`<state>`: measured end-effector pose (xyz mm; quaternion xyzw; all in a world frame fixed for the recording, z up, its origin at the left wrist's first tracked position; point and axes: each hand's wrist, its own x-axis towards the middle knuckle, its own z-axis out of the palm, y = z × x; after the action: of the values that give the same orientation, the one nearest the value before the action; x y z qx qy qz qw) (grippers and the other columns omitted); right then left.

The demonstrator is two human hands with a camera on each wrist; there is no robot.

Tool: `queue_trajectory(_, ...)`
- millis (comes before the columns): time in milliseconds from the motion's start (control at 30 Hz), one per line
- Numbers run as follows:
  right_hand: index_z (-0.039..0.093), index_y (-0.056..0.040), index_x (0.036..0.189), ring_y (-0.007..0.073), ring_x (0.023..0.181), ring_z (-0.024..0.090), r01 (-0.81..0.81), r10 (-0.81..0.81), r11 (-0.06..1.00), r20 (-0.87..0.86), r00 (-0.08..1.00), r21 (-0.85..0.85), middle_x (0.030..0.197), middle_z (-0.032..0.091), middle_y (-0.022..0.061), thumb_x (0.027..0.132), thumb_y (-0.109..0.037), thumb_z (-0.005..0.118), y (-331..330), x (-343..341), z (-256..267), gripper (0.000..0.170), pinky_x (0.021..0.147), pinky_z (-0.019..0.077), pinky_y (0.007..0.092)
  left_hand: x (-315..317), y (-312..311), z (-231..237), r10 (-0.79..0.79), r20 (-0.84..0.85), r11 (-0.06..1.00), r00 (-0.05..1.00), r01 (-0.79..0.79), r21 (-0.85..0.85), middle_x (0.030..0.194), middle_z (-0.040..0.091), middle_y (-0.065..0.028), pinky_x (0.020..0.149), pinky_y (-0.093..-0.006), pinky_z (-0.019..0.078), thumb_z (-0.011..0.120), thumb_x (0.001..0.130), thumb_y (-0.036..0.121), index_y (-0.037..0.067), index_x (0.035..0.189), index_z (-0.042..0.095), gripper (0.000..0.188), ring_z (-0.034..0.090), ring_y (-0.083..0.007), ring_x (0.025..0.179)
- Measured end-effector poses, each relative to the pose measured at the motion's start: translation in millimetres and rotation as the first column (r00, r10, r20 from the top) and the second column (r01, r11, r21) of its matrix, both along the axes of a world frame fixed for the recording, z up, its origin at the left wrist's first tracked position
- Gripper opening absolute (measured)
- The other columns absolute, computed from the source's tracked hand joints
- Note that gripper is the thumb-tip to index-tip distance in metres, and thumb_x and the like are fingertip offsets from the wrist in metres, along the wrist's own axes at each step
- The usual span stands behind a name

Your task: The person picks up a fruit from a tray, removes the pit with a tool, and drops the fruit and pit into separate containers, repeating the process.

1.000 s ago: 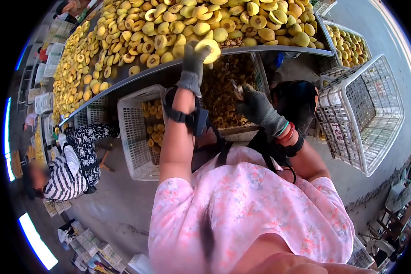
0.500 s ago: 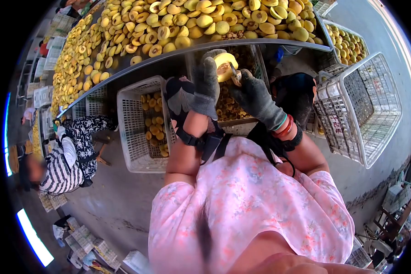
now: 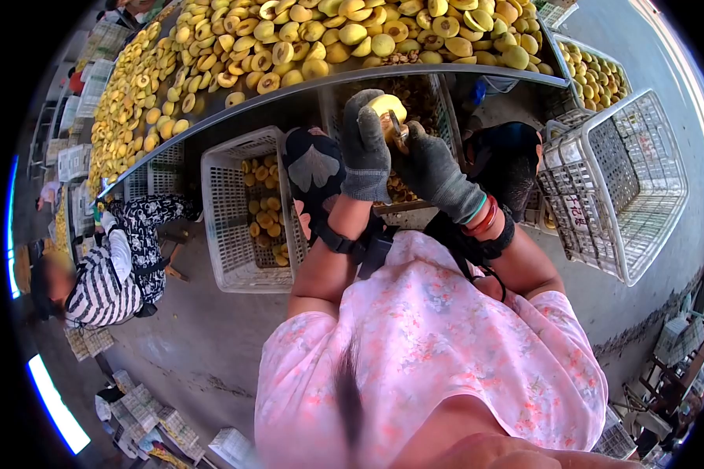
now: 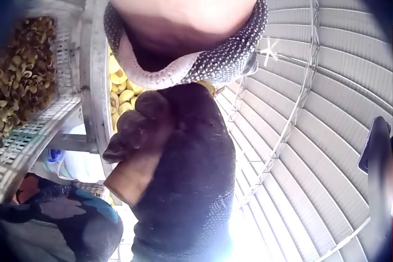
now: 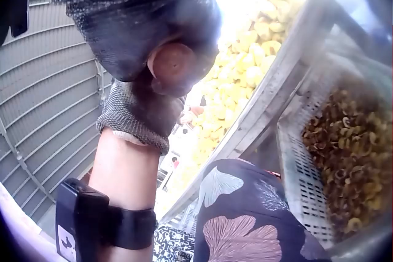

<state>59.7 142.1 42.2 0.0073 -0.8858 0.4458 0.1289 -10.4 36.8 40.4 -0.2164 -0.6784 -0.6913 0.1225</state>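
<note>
My gloved left hand (image 3: 365, 148) holds a yellow peach half (image 3: 389, 105), its cut face turned toward the right hand. In my gloved right hand (image 3: 440, 166) is a small pitting knife (image 3: 399, 133), whose metal tip overlaps the cut face in the head view. The knife's round wooden handle (image 4: 132, 179) sticks out of the right fist in the left wrist view, and its butt end (image 5: 174, 65) shows in the right wrist view. Both hands are close together above a crate of brown and yellow scraps (image 5: 350, 164). The left fingertips are hidden behind the fruit.
A metal-edged table (image 3: 289, 90) heaped with peach halves lies just beyond the hands. A white crate (image 3: 219, 227) with some halves stands left; an upright-tilted crate (image 3: 602, 187) stands right. Another person (image 3: 117, 281) sits at far left.
The left hand has come back from over the table edge with the peach half and met the right hand. The knife tip has moved onto the cut face.
</note>
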Motion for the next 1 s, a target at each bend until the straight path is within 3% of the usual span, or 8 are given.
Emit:
queue_trajectory(100, 0.046, 0.0015, 0.099, 0.0441, 0.077, 0.058, -0.032, 0.023, 0.994, -0.088, 0.996, -0.106, 0.077, 0.059, 0.0247, 0.076, -0.017, 0.066, -1.4, -1.7, -1.6, 0.035, 0.061, 0.0466, 0.0462, 0.9, 2.2, 0.5, -0.086, 0.069, 0.981, 0.994, 0.073, 0.18, 0.099, 0.06, -0.0123, 0.079, -0.0344, 0.0489, 0.036, 0.096, 0.051, 0.001, 0.109, 0.055, 0.055, 0.061, -0.0238, 0.087)
queue_trajectory(200, 0.045, 0.0013, 0.099, 0.0445, 0.079, 0.058, -0.042, 0.022, 0.987, -0.132, 0.991, -0.152, 0.078, 0.059, 0.0253, 0.075, -0.014, 0.067, -4.8, -0.7, 5.0, 0.036, 0.062, 0.0463, 0.0457, 1.7, 0.2, 6.4, -0.1, 0.001, 0.981, 0.995, 0.098, 0.17, 0.098, 0.06, -0.0127, 0.08, -0.0353, 0.0488, 0.036, 0.095, 0.053, 0.0, 0.11, 0.053, 0.057, 0.06, -0.0252, 0.088)
queue_trajectory(300, 0.045, 0.001, 0.099, 0.0444, 0.079, 0.058, -0.054, 0.031, 0.985, -0.139, 0.99, -0.162, 0.078, 0.059, 0.0252, 0.075, -0.014, 0.066, -6.2, -0.2, 2.8, 0.036, 0.061, 0.0463, 0.0456, 0.4, -2.3, 9.8, -0.024, -0.158, 0.999, 0.987, 0.027, 0.019, 0.099, 0.062, -0.0128, 0.082, -0.0322, 0.0492, 0.033, 0.096, 0.053, -0.001, 0.11, 0.052, 0.059, 0.061, -0.0216, 0.089)
queue_trajectory(533, 0.046, 0.0006, 0.1, 0.0435, 0.076, 0.059, -0.015, 0.014, 1.0, 0.063, 0.998, 0.023, 0.075, 0.06, 0.0244, 0.079, -0.016, 0.063, -7.4, 3.8, 21.6, 0.032, 0.06, 0.0472, 0.0457, 0.6, -4.9, 8.6, 0.014, -0.133, 1.0, 0.991, -0.016, -0.012, 0.099, 0.062, -0.0135, 0.081, -0.0325, 0.0491, 0.033, 0.096, 0.053, -0.001, 0.108, 0.052, 0.058, 0.061, -0.0215, 0.089)
queue_trajectory(633, 0.045, 0.0, 0.101, 0.0433, 0.072, 0.06, -0.103, 0.091, 0.992, -0.144, 0.985, -0.074, 0.073, 0.06, 0.0234, 0.079, -0.018, 0.063, -6.3, -3.3, 7.9, 0.034, 0.058, 0.0475, 0.0471, -0.2, -7.0, 9.3, 0.035, -0.175, 0.997, 0.984, -0.048, -0.068, 0.099, 0.062, -0.0135, 0.081, -0.0326, 0.0492, 0.034, 0.096, 0.053, -0.001, 0.108, 0.052, 0.058, 0.061, -0.0215, 0.089)
queue_trajectory(733, 0.046, 0.0007, 0.109, 0.0432, 0.07, 0.059, -0.121, 0.106, 0.989, -0.158, 0.982, -0.089, 0.073, 0.06, 0.0224, 0.08, -0.017, 0.065, -6.5, -0.4, 9.0, 0.039, 0.055, 0.0456, 0.0456, 0.9, -8.2, 12.0, 0.025, -0.183, 0.998, 0.983, -0.037, -0.06, 0.099, 0.062, -0.0131, 0.081, -0.0325, 0.0492, 0.034, 0.096, 0.053, -0.001, 0.108, 0.052, 0.058, 0.061, -0.0214, 0.089)
queue_trajectory(833, 0.045, 0.0015, 0.108, 0.0434, 0.069, 0.059, -0.048, 0.048, 0.998, -0.012, 0.999, 0.037, 0.072, 0.06, 0.0225, 0.08, -0.017, 0.064, -8.6, 2.9, 14.0, 0.038, 0.055, 0.045, 0.0466, 2.8, -7.4, 13.0, -0.001, -0.143, 1.0, 0.99, 0.002, 0.004, 0.099, 0.06, -0.0129, 0.081, -0.0332, 0.0483, 0.035, 0.096, 0.051, 0.0, 0.108, 0.052, 0.056, 0.06, -0.0223, 0.089)
queue_trajectory(1000, 0.045, 0.0019, 0.107, 0.043, 0.067, 0.059, -0.052, 0.053, 0.998, -0.012, 0.999, 0.034, 0.069, 0.059, 0.023, 0.08, -0.018, 0.065, -7.8, 4.3, 24.2, 0.039, 0.054, 0.0442, 0.0475, 4.5, -8.6, 15.1, -0.017, -0.138, 1.0, 0.99, 0.016, -0.01, 0.1, 0.059, -0.0138, 0.081, -0.0354, 0.0469, 0.036, 0.097, 0.046, 0.001, 0.108, 0.052, 0.05, 0.059, -0.0255, 0.09)
